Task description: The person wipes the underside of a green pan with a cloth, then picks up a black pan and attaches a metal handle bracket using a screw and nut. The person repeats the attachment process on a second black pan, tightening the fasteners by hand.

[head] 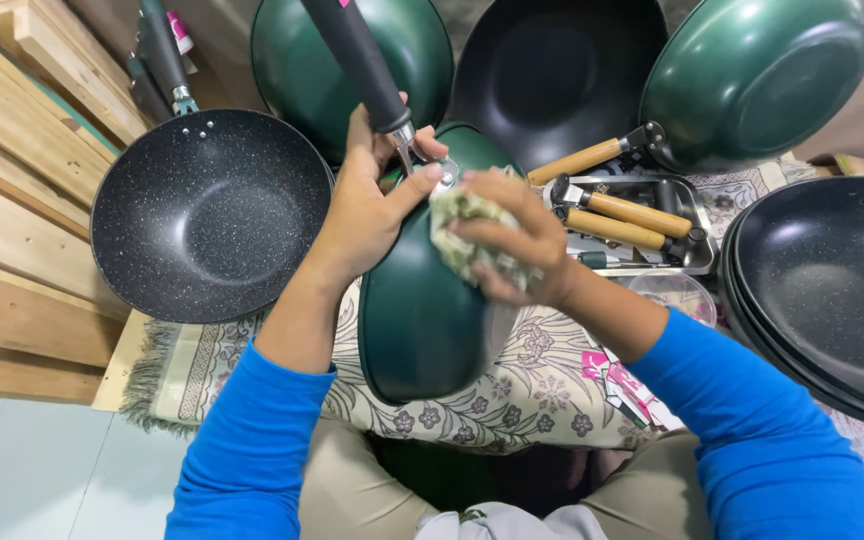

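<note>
A dark green wok [420, 310] rests upside down on my lap over a flowered cloth [542, 385]. My left hand [367, 205] grips it where the black handle [357, 60] joins the body at a metal bracket. My right hand [512, 245] presses a crumpled greenish rag [464, 235] against the wok's outer wall near that bracket. Both arms wear blue sleeves.
A speckled black wok [207, 215] lies at the left on wooden planks [12, 170]. Green woks [762, 70] and a black one [552, 65] lean at the back. Stacked dark pans [832, 290] sit at the right. A metal tray [697, 215] holds wooden handles [632, 210].
</note>
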